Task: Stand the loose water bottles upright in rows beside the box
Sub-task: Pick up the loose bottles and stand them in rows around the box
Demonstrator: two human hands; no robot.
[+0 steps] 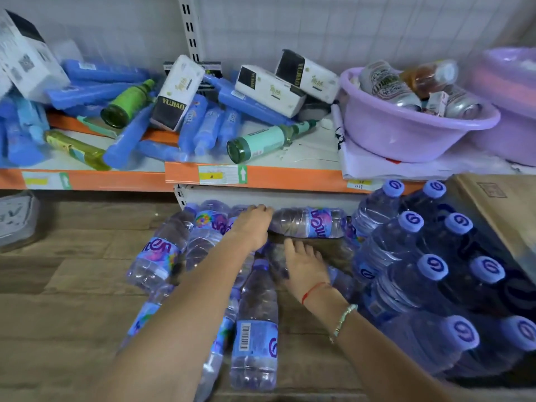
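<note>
The loose bottles point(255, 323) lie on the floor point(72, 285) left of the standing rows point(429, 265) beside the box point(504, 210) – full, heavy, smooth, so I should grip mid-body. My left hand point(252, 224) rests curved on one bottle; my right hand point(304, 265) is spread flat – holding nothing

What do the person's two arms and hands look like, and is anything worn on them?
Both forearms are bare, with no sleeves or gloves in view. The left hand wears nothing visible. At the wrist of the right hand sit a thin red string bracelet and, further up the forearm, a pale green beaded bracelet.
</note>
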